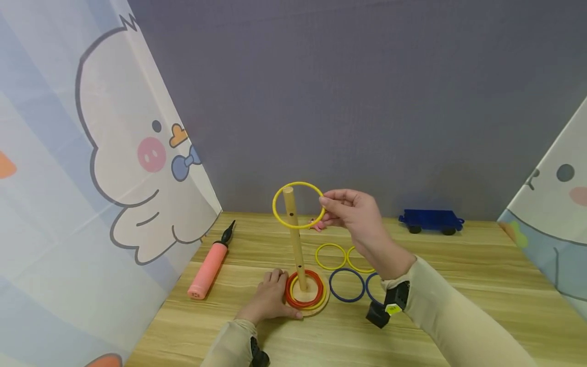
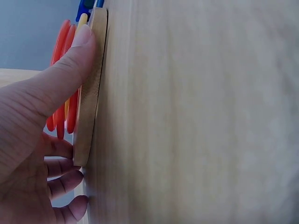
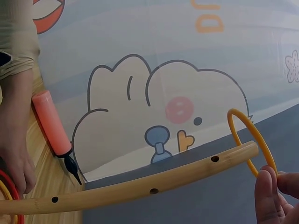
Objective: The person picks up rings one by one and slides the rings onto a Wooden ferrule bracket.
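A pale wooden post (image 1: 295,244) rises from a round wooden base (image 1: 321,307), with red rings (image 1: 315,275) and a yellow ring stacked around its foot. At the base's left side, my left hand (image 1: 268,300) grips the rim, thumb along the near edge and fingers on the far side. My right hand (image 1: 355,211) pinches a thin yellow ring (image 1: 275,209) between thumb and fingers at the top of the post. In the head view the post's tip appears inside the outline of that ring (image 3: 264,140). The left wrist view shows the thumb (image 2: 70,70) against the base (image 2: 91,93).
Right of the base lie two yellow rings (image 1: 331,244) and two blue rings (image 1: 347,300), partly behind the right arm. A pink hand pump (image 1: 208,270) is at the left. Farther back are a blue toy wagon (image 1: 431,220) and a small pink item (image 1: 316,226).
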Available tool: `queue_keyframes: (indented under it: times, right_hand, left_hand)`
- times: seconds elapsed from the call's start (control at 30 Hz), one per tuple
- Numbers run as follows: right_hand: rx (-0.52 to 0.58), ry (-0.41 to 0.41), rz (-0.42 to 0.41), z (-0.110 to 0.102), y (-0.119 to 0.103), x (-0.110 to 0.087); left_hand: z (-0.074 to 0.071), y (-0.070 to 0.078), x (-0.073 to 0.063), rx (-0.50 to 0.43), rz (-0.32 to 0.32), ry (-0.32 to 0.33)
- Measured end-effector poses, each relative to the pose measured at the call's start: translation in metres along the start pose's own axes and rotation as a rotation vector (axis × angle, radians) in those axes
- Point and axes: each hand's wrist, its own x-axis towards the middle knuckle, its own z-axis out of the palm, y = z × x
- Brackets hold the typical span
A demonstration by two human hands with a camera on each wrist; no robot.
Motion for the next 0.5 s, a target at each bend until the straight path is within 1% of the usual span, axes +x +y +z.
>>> queue_keyframes:
  times: [0.23, 0.5]
  right_hand:
    - [-0.045, 0.005, 0.057, -0.003, 0.012, 0.000]
    - [-0.095, 0.006, 0.132, -0.010, 0.038, -0.003]
  left_hand:
    - [0.001, 0.000, 0.000, -0.006, 0.001, 0.006]
    - [0.001, -0.001, 0.001, -0.006, -0.005, 0.008]
